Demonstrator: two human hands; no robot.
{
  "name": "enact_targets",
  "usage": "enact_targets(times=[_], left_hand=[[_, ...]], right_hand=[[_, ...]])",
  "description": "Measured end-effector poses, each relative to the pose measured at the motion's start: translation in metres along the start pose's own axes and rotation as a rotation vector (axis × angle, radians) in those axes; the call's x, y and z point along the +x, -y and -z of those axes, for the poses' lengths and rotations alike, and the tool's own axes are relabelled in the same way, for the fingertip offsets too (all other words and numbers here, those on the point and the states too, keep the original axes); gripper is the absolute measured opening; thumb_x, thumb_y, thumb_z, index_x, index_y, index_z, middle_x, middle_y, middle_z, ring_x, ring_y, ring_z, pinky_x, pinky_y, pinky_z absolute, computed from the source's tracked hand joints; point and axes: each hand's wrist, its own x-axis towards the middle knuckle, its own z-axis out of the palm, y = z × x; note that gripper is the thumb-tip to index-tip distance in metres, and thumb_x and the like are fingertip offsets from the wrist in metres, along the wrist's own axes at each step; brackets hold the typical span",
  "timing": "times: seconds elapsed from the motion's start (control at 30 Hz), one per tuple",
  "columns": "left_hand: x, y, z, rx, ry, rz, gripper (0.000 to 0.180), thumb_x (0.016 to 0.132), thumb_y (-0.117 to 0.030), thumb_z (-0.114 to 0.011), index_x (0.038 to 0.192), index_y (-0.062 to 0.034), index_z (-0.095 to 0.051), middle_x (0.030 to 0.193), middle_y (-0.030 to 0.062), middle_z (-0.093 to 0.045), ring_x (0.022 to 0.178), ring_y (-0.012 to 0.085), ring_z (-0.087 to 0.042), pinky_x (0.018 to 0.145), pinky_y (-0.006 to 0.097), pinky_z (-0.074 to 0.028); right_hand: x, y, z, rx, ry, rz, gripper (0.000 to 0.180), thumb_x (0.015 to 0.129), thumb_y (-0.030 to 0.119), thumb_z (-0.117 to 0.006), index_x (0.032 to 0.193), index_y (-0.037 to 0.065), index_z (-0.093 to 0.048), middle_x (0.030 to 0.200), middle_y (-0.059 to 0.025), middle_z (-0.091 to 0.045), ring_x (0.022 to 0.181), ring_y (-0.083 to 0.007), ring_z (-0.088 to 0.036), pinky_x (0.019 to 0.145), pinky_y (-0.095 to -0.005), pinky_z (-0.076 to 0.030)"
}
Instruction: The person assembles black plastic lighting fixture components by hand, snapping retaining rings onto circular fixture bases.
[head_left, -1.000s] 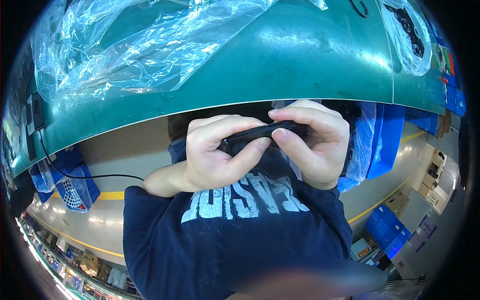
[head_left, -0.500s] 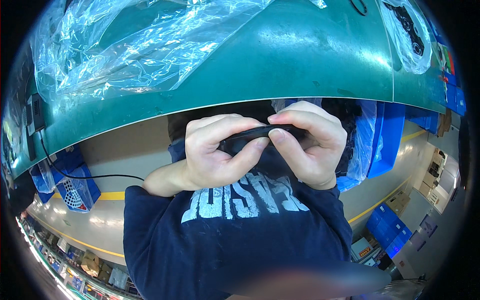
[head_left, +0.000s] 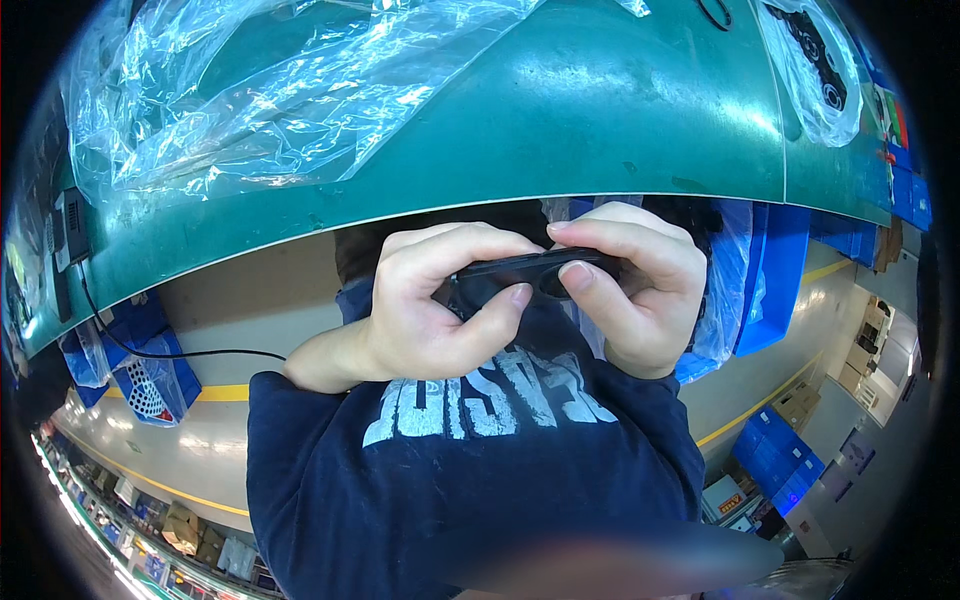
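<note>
Between my two hands, a flat black plastic part with a round hole near its right end is held up in front of my shirt, just off the table's near edge. My left hand grips its left end, fingers along the top edge and thumb on the face. At the other end my right hand pinches it, index finger on the upper edge and thumb beside the round hole. The fingers cover both ends, so the full shape is hidden.
Clear plastic sheeting lies over the left of the green table. A bagged black part rests at the far right. Below the edge stands a blue bin with a plastic liner. A black cable runs from a small box toward my left arm.
The black part has tilted so that more of its face and the round hole show. My right hand has shifted slightly right, and the thumbs have moved apart.
</note>
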Motion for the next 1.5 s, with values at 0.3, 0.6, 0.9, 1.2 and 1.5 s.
enact_targets(times=[0.3, 0.6, 0.9, 1.2, 1.5], left_hand=[[-0.001, 0.001, -0.005, 0.037, -0.023, 0.021, 0.022, 0.068, 0.003, -0.066, 0.090, 0.0036, -0.063, 0.079, 0.0118, -0.066, 0.069, 0.0176, -0.065, 0.062, 0.024, -0.050], [0.002, 0.005, 0.003, 0.232, 0.049, -0.383, 0.036, 0.055, 0.006, -0.071, 0.090, 0.0055, -0.063, 0.090, 0.0191, -0.065, 0.086, 0.0305, -0.065, 0.072, 0.035, -0.054], [-0.001, 0.007, 0.013, 0.391, 0.023, -0.730, 0.020, 0.071, -0.006, -0.065, 0.087, 0.0034, -0.058, 0.092, 0.0201, -0.064, 0.088, 0.0323, -0.064, 0.076, 0.042, -0.054], [-0.002, -0.001, 0.018, 0.357, -0.026, -0.638, 0.021, 0.069, -0.004, -0.066, 0.087, 0.0026, -0.057, 0.089, 0.0179, -0.063, 0.086, 0.0320, -0.064, 0.080, 0.045, -0.053], [-0.002, 0.000, 0.012, 0.360, -0.067, -0.755, 0.017, 0.068, -0.002, -0.065, 0.082, 0.0017, -0.057, 0.082, 0.0163, -0.064, 0.080, 0.0295, -0.065, 0.076, 0.044, -0.055]], right_hand=[[-0.001, -0.003, 0.000, -0.010, -0.018, 0.018, 0.021, 0.072, 0.000, -0.069, 0.093, -0.004, -0.066, 0.078, -0.0123, -0.065, 0.068, -0.0180, -0.062, 0.060, -0.0244, -0.047], [-0.001, 0.001, 0.004, -0.281, 0.012, 0.434, 0.024, 0.058, 0.001, -0.075, 0.081, -0.001, -0.067, 0.082, -0.0127, -0.064, 0.073, -0.0259, -0.063, 0.063, -0.0315, -0.053], [-0.005, -0.002, 0.007, -0.419, -0.058, 0.690, 0.022, 0.058, 0.008, -0.071, 0.080, 0.006, -0.069, 0.084, -0.0099, -0.064, 0.078, -0.0255, -0.063, 0.062, -0.0311, -0.055], [-0.016, 0.007, 0.003, -0.469, -0.041, 0.664, 0.020, 0.061, 0.007, -0.071, 0.081, 0.005, -0.069, 0.085, -0.0096, -0.063, 0.083, -0.0274, -0.064, 0.071, -0.0397, -0.057], [-0.017, 0.003, -0.002, -0.392, -0.099, 0.743, 0.018, 0.061, 0.005, -0.070, 0.079, 0.004, -0.069, 0.082, -0.0086, -0.063, 0.081, -0.0272, -0.064, 0.072, -0.0399, -0.058]])
